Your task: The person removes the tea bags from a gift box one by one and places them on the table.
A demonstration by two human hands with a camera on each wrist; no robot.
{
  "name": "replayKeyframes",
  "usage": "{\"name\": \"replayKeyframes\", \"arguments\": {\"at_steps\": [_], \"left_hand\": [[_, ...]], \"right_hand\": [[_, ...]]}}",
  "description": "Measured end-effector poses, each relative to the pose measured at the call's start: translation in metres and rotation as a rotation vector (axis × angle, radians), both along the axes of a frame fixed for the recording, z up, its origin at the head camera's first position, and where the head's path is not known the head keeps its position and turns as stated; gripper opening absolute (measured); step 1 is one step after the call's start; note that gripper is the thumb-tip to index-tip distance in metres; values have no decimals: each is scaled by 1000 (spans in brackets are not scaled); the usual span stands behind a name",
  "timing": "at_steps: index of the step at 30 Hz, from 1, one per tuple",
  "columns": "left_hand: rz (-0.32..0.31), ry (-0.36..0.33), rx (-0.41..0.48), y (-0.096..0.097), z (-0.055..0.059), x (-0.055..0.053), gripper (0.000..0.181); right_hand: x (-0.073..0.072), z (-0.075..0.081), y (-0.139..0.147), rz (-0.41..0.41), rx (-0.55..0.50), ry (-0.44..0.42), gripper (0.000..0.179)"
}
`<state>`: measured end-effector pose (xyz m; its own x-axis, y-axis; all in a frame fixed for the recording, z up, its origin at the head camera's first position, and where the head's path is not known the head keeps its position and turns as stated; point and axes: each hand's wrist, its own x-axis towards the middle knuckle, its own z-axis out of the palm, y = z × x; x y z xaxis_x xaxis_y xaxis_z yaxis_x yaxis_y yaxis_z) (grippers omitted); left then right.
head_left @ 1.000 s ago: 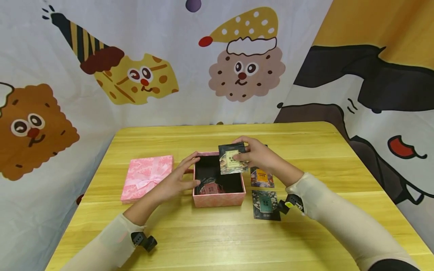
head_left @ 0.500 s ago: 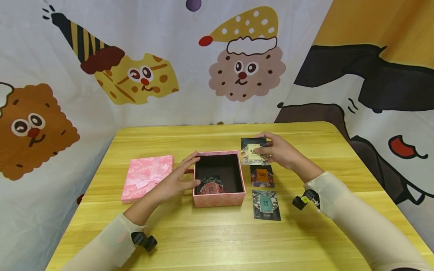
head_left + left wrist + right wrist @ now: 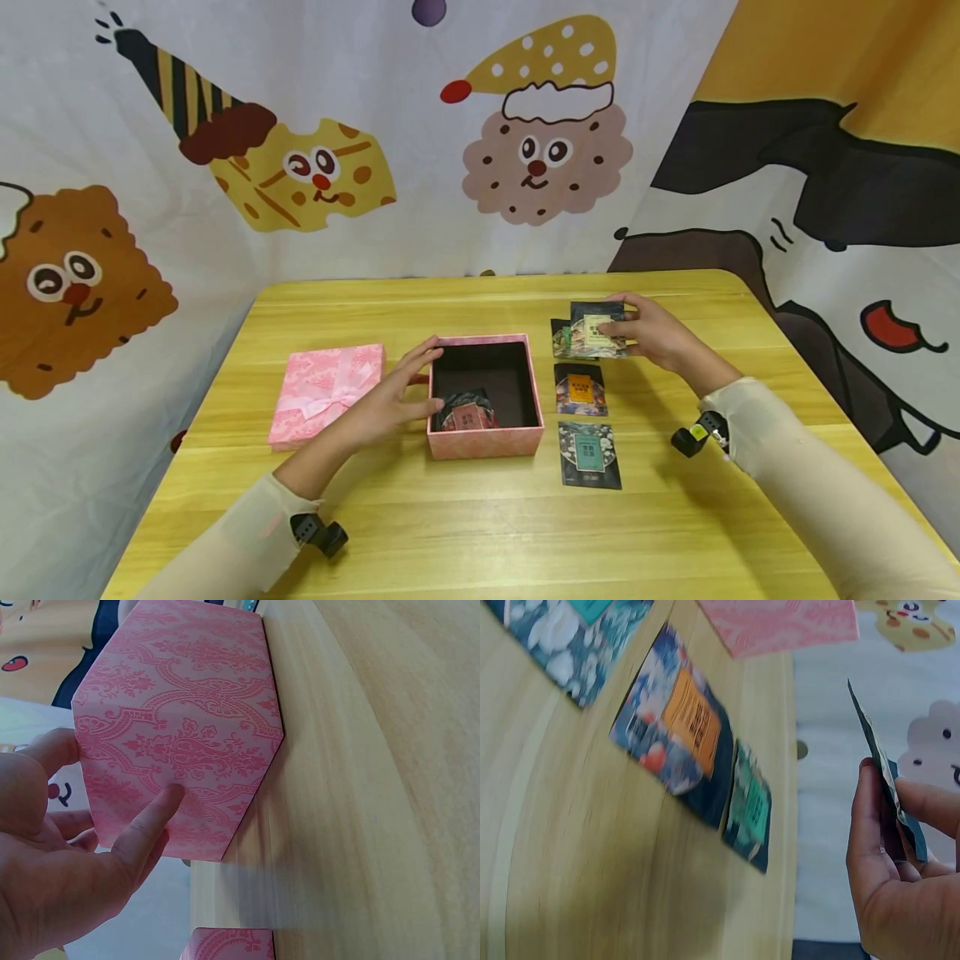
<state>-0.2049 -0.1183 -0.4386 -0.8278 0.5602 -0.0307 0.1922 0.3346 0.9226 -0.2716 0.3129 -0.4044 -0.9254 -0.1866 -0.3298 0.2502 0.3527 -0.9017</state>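
Note:
My right hand [image 3: 660,333] pinches a dark sachet with a cream label [image 3: 588,340] between thumb and fingers. In the right wrist view the sachet [image 3: 873,739] is edge-on, raised over the table. Behind it in the head view, partly covered, lies a green-labelled sachet [image 3: 559,337]. Nearer me are an orange-labelled sachet [image 3: 580,388] and a teal-labelled one [image 3: 589,454]. My left hand [image 3: 386,404] holds the left wall of an open pink box [image 3: 483,444], thumb at the rim and a finger along the patterned outside [image 3: 187,742]. One red-labelled sachet [image 3: 468,412] leans inside the box.
A pink lid with a bow [image 3: 326,396] lies left of the box, beyond my left forearm. The wooden table [image 3: 480,525] ends at a cartoon-printed cloth [image 3: 420,242] at the back.
My right hand has carried the cream-labelled sachet rightward from above the box, past the row of sachets, uncovering part of the green-labelled one. The left hand has stayed on the box.

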Motion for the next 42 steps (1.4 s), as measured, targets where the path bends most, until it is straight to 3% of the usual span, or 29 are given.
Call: {"name": "replayKeyframes", "arguments": {"at_steps": [8,16,25,42], "left_hand": [[-1,-3,-5,0,-1,-1,78],[0,0,-16,0,-1,0,79],[-2,-2,-14,-1,-1,-1,79],[8,3,-22,-1,-2,-1,78]], "right_hand": [[-6,-10,22,-43,15,2,74],[-11,-26,43,-72,55,14,64],[-16,-41,59,-86,103,27,63],[-28,-58,59,-132,257,89,62]]}}
